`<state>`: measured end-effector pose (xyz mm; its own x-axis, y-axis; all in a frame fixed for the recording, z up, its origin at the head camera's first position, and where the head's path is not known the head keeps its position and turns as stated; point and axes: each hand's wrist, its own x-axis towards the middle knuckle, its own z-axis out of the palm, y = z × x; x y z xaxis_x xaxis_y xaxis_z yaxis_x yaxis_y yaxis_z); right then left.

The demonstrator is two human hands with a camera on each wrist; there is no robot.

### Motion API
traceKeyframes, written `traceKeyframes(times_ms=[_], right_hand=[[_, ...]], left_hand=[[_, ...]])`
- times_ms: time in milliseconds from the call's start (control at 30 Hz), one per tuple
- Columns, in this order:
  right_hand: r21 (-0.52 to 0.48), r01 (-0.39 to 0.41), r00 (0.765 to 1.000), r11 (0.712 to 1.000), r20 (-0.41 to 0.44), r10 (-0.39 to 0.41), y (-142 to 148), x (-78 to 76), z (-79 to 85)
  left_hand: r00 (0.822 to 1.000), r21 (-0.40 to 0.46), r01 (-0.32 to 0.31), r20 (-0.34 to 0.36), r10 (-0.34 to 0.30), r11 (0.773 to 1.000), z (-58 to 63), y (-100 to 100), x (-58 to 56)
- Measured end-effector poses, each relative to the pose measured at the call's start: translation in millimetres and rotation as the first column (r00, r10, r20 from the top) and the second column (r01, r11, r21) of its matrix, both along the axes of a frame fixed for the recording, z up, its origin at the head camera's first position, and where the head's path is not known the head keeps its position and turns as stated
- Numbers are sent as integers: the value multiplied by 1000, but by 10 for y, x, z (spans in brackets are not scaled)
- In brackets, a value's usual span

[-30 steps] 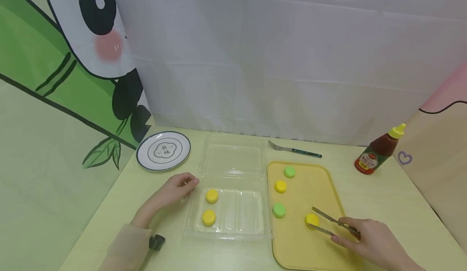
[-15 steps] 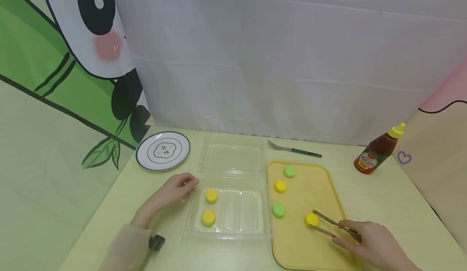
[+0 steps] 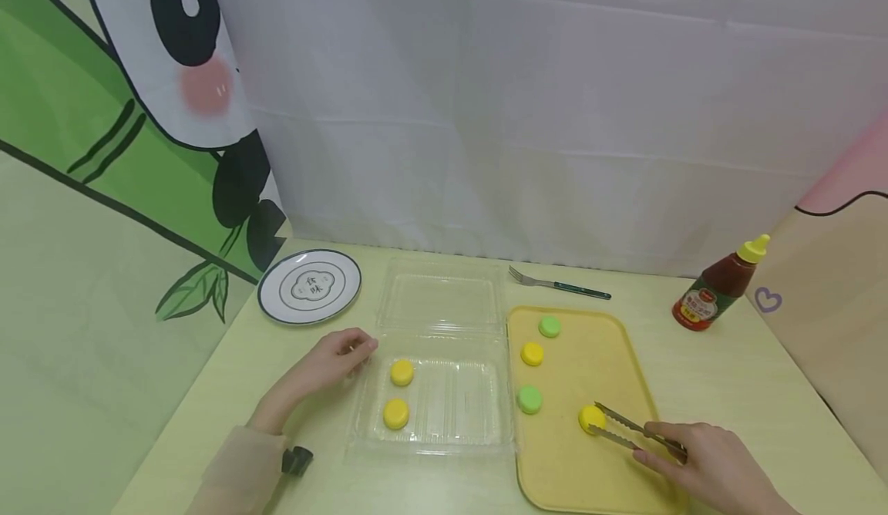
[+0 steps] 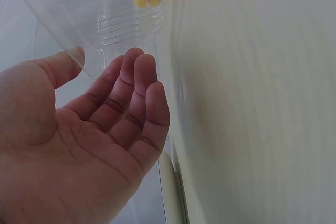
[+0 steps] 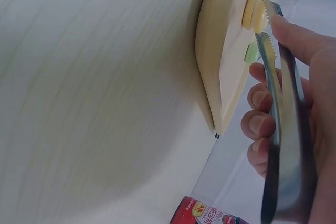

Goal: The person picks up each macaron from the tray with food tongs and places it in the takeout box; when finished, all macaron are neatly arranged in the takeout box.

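Note:
My right hand [image 3: 714, 457] grips metal tongs [image 3: 634, 428], whose serrated tips stand on either side of a yellow macaron [image 3: 592, 419] on the yellow tray [image 3: 576, 476]. In the right wrist view, the tong arms [image 5: 286, 114] are spread, with the macaron [image 5: 254, 14] at their tips; contact on both sides is unclear. My left hand [image 3: 336, 361] lies at the left edge of the hinged clear plastic container [image 3: 458, 399]. Its fingers [image 4: 144, 77] are loosely bent beside the rim, the thumb apart from them. Two yellow macarons [image 3: 401, 372] sit in the container's left side.
The tray also carries two green macarons [image 3: 530, 399] and another yellow macaron [image 3: 532, 354]. A plate [image 3: 310, 287] lies at the back left, a fork [image 3: 560, 282] behind the tray, and a sauce bottle [image 3: 720, 284] at the right. The container's lid [image 3: 442, 295] lies opened backward.
The far tong tip has shifted slightly toward the yellow macaron, narrowing the gap between the tips. My left hand and the other things have stayed in place.

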<state>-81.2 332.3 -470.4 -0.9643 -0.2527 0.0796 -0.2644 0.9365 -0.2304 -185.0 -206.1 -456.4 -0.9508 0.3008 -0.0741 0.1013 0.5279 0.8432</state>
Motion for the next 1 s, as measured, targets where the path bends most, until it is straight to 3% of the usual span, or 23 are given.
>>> traceKeyframes(times_ms=[633, 867, 1000], right_hand=[[-1, -15, 1000, 1000, -2, 15, 10, 6, 25], [-25, -89, 991, 996, -104, 86, 38, -12, 19], [-41, -111, 989, 993, -100, 106, 35, -28, 66]], left_hand=[[1000, -9, -9, 6, 9, 1000, 13, 16, 5], [1000, -8, -7, -6, 7, 1000, -9, 13, 0], [1000, -1, -6, -8, 6, 1000, -6, 17, 3]])
